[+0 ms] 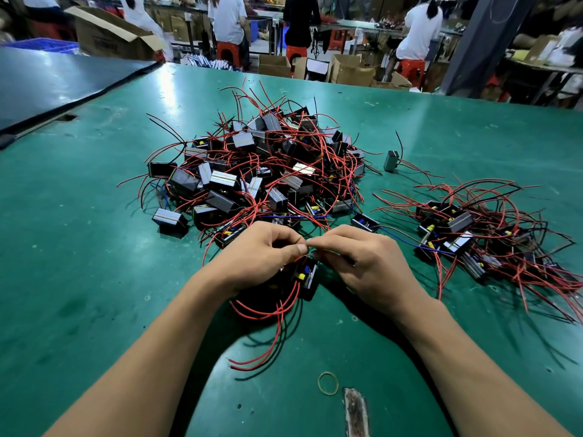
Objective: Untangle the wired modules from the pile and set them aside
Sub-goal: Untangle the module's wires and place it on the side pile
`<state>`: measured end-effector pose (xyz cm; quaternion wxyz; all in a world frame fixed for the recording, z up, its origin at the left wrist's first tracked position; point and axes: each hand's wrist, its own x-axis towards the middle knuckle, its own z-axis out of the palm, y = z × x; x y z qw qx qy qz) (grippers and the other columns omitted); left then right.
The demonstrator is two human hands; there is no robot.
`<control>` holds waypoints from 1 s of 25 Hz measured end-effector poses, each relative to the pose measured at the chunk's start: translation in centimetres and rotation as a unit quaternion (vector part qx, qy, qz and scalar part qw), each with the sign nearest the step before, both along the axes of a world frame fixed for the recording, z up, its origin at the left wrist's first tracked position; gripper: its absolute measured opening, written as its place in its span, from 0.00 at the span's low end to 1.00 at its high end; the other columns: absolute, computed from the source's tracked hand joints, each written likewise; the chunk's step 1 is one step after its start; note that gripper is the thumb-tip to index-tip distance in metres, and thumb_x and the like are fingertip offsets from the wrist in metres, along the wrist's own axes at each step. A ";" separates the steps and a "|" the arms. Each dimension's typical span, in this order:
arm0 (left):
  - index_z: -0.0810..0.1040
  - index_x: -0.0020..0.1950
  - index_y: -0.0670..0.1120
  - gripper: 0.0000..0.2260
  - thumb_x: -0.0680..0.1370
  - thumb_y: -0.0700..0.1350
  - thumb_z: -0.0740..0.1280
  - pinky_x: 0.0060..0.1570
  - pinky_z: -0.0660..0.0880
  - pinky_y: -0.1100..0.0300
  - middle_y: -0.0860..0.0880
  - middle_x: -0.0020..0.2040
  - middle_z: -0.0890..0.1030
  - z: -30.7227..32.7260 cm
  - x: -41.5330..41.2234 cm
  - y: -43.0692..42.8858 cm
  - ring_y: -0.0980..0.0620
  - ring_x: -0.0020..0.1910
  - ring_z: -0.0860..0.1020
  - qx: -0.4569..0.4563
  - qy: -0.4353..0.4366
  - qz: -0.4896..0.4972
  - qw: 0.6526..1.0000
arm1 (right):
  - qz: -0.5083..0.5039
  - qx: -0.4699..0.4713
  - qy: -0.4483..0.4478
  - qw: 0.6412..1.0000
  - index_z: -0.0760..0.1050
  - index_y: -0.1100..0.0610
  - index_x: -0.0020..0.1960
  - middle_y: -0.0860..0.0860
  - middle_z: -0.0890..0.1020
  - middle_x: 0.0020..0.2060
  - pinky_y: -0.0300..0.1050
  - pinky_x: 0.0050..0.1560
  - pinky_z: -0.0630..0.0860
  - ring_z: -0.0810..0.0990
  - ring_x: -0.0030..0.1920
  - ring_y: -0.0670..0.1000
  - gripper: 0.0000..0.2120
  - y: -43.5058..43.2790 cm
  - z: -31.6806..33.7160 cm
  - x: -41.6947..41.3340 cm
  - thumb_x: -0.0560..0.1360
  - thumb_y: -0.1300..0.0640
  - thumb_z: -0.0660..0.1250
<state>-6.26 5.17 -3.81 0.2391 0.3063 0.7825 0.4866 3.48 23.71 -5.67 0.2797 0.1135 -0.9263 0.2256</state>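
Module (307, 275) below left hand (262, 250) and right hand (362, 263) — both pinch its wires (284, 305).

We record a large green-matted worktable (94, 216), its surface scuffed and spotted, with overhead light glaring off it towards the far left. A worn brown patch (355, 411) marks the near edge. A dark blue panel (63, 80) adjoins the table on the left. Behind it stand an open cardboard box (110, 39) and a blue crate (41, 45). Beyond the far edge, cardboard cartons (350, 70) sit on the floor. Several people (419, 29) sit on red stools (410, 69) at long benches (347, 26), backs to us. A dark pillar (482, 42) rises at right.
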 end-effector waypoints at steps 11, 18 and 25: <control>0.84 0.45 0.50 0.04 0.78 0.46 0.70 0.31 0.69 0.72 0.61 0.29 0.80 -0.3 0.3 0.5 0.65 0.28 0.75 0.001 0.122 -0.001 0.992 | -0.091 -0.275 -0.176 0.941 0.80 0.53 0.39 0.40 0.76 0.26 0.36 0.33 0.66 0.71 0.28 0.40 0.08 -1.7 0.0 -0.7 0.77 0.55 0.71; 0.83 0.44 0.50 0.06 0.79 0.46 0.68 0.27 0.70 0.63 0.54 0.28 0.78 -0.4 0.4 0.6 0.56 0.25 0.72 0.001 0.115 0.027 0.993 | -0.077 -0.257 -0.137 0.954 0.84 0.53 0.43 0.45 0.83 0.33 0.34 0.39 0.70 0.75 0.33 0.39 0.04 -1.5 0.2 -0.3 0.75 0.54 0.74; 0.82 0.43 0.50 0.07 0.80 0.46 0.68 0.25 0.67 0.67 0.54 0.27 0.76 -0.1 0.1 0.3 0.57 0.24 0.70 0.002 0.054 0.013 0.998 | -0.016 -0.104 -0.001 0.994 0.85 0.54 0.53 0.46 0.83 0.43 0.50 0.40 0.78 0.81 0.40 0.49 0.08 -0.1 -0.4 -0.3 0.74 0.57 0.75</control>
